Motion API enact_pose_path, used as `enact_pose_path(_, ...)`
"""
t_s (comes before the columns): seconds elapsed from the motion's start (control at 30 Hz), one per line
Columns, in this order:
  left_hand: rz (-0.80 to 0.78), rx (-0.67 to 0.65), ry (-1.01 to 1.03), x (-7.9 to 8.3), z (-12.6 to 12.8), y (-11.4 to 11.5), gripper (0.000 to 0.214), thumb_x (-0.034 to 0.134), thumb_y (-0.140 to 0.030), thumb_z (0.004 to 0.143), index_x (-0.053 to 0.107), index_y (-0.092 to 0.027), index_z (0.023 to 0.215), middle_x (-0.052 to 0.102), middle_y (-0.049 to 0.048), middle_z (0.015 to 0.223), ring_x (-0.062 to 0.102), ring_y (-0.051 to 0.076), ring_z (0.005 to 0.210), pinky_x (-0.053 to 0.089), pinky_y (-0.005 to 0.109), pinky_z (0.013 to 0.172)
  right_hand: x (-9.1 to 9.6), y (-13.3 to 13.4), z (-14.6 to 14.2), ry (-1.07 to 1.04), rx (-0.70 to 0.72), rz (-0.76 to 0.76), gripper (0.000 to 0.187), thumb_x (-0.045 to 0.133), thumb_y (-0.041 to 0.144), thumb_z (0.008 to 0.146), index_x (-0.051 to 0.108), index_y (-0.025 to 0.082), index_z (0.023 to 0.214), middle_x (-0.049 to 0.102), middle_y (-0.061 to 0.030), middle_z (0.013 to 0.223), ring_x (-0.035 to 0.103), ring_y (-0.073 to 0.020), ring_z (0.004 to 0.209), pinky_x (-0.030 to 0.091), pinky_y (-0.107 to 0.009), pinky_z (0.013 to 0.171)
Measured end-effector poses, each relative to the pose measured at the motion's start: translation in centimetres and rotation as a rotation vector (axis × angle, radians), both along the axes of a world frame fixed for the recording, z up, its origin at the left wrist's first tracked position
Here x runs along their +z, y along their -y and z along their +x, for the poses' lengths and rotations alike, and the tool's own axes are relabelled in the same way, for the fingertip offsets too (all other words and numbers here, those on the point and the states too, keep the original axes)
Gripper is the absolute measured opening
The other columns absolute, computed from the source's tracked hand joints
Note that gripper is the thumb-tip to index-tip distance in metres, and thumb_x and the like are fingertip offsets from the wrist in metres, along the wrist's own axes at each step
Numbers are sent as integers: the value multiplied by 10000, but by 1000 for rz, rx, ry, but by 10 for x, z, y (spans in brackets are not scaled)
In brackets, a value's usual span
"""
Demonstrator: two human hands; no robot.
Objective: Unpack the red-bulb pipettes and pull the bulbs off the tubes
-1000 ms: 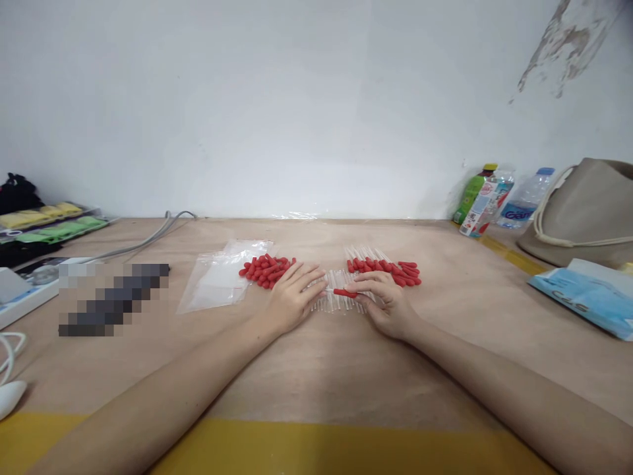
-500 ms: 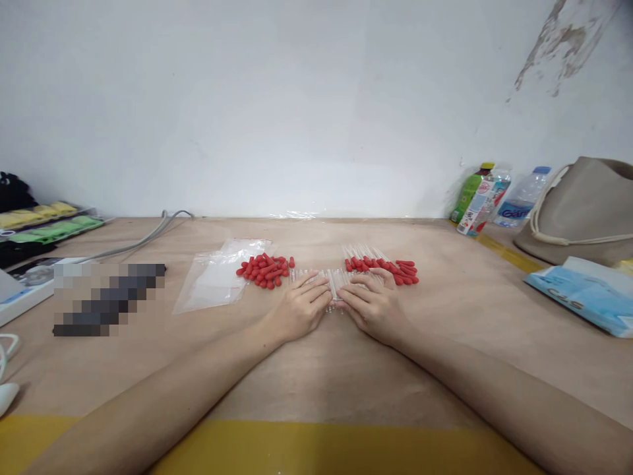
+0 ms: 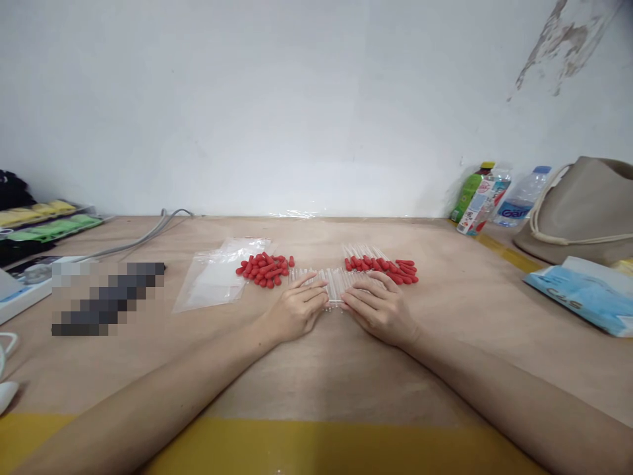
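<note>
My left hand (image 3: 295, 307) and my right hand (image 3: 378, 306) lie flat side by side on a row of clear glass tubes (image 3: 335, 282) at the middle of the table, fingers stretched out over them. A heap of loose red rubber bulbs (image 3: 264, 269) sits just beyond my left hand. Beyond my right hand lies a pile of tubes with red bulbs fitted (image 3: 383, 265). Neither hand grips anything that I can see.
An empty clear plastic bag (image 3: 217, 277) lies left of the red bulbs. A grey cable (image 3: 143, 241) and trays of yellow and green pieces (image 3: 49, 221) are far left. Bottles (image 3: 482, 198), a beige bag (image 3: 586, 211) and a blue packet (image 3: 583, 293) stand at the right.
One second ago my right hand pinched a red bulb over the tubes. Now the bulb is out of sight and both hands rest flat, closer together, on the tubes.
</note>
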State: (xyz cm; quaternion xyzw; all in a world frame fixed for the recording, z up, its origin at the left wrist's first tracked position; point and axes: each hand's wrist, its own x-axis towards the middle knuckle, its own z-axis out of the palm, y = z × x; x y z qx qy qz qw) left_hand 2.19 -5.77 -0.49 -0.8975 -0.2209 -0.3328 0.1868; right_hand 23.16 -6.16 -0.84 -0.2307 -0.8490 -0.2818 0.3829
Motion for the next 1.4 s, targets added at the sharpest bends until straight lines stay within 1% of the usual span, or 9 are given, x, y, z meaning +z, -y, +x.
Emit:
enact_pose_path(0.2, -29, -8, 27, 1, -8, 0, 175, 426, -128, 849, 598, -159, 845, 691, 52, 838, 600, 166, 1000, 396, 397, 998, 1, -4, 12, 23, 42, 24, 181, 484, 162, 841, 642, 245, 874, 691, 14, 850, 598, -134, 861, 400, -361, 884)
enact_pose_path(0.37, -2, 143, 163, 7, -27, -9, 145, 460, -162, 850, 605, -171, 846, 677, 35, 836, 628, 171, 895, 450, 396, 904, 4, -19, 45, -239, -153, -38, 99, 566, 234, 802, 655, 255, 839, 699, 11, 828, 610, -144, 798, 400, -344, 817)
enact_pose_path(0.5, -31, 281, 231, 8, -31, -14, 163, 470, -212, 857, 621, -184, 912, 602, 40, 828, 586, 130, 734, 493, 253, 645, 1, -34, 61, -316, -290, -187, 169, 540, 333, 813, 670, 260, 895, 692, -14, 829, 610, -152, 726, 415, -299, 684)
enact_pose_path(0.6, -62, 352, 222, 8, -29, -16, 294, 386, -132, 857, 579, -177, 1073, 521, 64, 860, 546, 139, 777, 474, 231, 605, -1, -45, 72, -438, -322, -347, 250, 493, 376, 825, 642, 219, 950, 678, -42, 874, 612, -151, 703, 442, -269, 633)
enact_pose_path(0.7, -46, 332, 218, 9, -27, -16, 368, 354, -77, 837, 537, -166, 1143, 501, 67, 859, 533, 148, 810, 481, 252, 642, 1, -55, 85, -611, -373, -454, 277, 504, 414, 795, 619, 192, 914, 669, -53, 808, 580, -149, 607, 446, -272, 565)
enact_pose_path(0.93, 42, 270, 177, 16, -16, -18, 227, 410, -104, 856, 592, -182, 966, 594, 35, 814, 569, 125, 734, 487, 234, 669, -6, -75, 113, -831, -477, -597, 310, 506, 349, 738, 652, 153, 929, 627, -52, 672, 521, -142, 522, 424, -283, 512)
enact_pose_path(1.13, -51, 230, 68, 5, -8, -24, 238, 396, -96, 842, 564, -151, 1001, 619, 57, 831, 589, 175, 804, 503, 292, 704, -13, -84, 116, -925, -442, -705, 347, 544, 353, 696, 645, 144, 954, 630, -58, 698, 538, -142, 534, 436, -282, 507)
enact_pose_path(1.27, -138, 235, 40, 2, -3, -19, 309, 407, -142, 836, 527, -136, 1121, 617, 66, 795, 591, 186, 767, 502, 305, 683, -10, -83, 115, -839, -435, -720, 282, 596, 369, 640, 643, 155, 818, 646, -61, 718, 521, -138, 545, 410, -263, 479)
enact_pose_path(1.4, -210, 191, 51, 4, -1, -10, 421, 486, -304, 821, 490, -117, 1198, 629, 83, 828, 585, 206, 811, 493, 337, 746, -8, -80, 117, -729, -524, -769, 237, 596, 378, 628, 657, 183, 748, 649, -42, 692, 531, -156, 588, 396, -268, 506)
